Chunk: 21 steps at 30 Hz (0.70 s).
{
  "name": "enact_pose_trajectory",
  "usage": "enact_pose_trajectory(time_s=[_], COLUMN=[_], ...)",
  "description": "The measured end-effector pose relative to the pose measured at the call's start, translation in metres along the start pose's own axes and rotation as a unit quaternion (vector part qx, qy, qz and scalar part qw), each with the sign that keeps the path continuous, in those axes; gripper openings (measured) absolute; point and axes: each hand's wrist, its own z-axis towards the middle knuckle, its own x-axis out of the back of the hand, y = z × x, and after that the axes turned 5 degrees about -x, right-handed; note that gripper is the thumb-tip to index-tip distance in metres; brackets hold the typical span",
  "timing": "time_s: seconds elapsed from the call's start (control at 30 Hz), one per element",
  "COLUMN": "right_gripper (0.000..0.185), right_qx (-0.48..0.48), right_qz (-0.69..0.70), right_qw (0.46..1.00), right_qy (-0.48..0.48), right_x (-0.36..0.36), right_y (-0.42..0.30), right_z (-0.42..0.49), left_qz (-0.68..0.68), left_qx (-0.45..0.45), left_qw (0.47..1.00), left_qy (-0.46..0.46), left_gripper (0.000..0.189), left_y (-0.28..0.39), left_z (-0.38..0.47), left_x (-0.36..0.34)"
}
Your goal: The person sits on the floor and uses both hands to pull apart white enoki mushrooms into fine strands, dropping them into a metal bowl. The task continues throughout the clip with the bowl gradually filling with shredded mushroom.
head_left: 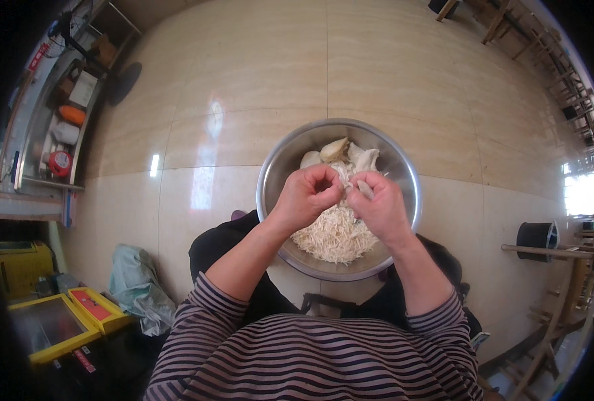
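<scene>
A wide stainless steel bowl (pixel 413 165) stands before me between my knees. Pale shreds of what looks like cooked chicken (pixel 333 239) are heaped in its near half. Larger whole chunks of the meat (pixel 335 149) lie at the far side. Above the bowl, my left hand (pixel 309 194) pinches thumb and forefinger on the torn edge of a small meat piece. The main part of that piece (pixel 365 189) sits in the fingers of my right hand (pixel 383 204), and both sets of fingertips nearly touch. Between them, the exact grip is partly hidden.
Around the bowl runs a glossy tiled floor (pixel 247 65). To the left are a metal shelf (pixel 46 130) with goods, a crumpled pale green sack (pixel 136 285) and a yellow-framed case (pixel 51 326). At right stand a black bin (pixel 535 241) and wooden stools (pixel 570 280).
</scene>
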Motion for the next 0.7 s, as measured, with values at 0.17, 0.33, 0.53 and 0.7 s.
enact_pose_trajectory(time_s=[0.17,0.33,0.53,0.7], right_gripper=[0.013,0.015,0.015,0.012], right_qx=[-0.019,-0.029,-0.019,-0.016], right_qz=[0.083,0.118,0.086,0.007], right_qw=[0.996,0.992,0.996,1.000], right_qy=[0.031,0.025,-0.001,0.018], right_x=[0.006,0.007,0.000,-0.003], right_y=[0.001,0.000,0.001,0.000], right_z=[0.006,0.006,0.005,0.003], left_qz=[-0.147,-0.127,-0.050,0.023], left_qx=[0.021,0.023,0.021,0.014], left_qw=[0.987,0.990,0.998,0.999], left_qy=[0.063,0.052,0.041,0.043], left_gripper=[0.001,0.006,0.010,0.004], left_y=[0.006,0.008,0.001,0.001], left_z=[0.003,0.003,0.001,0.000], left_x=[0.004,0.007,0.001,0.000])
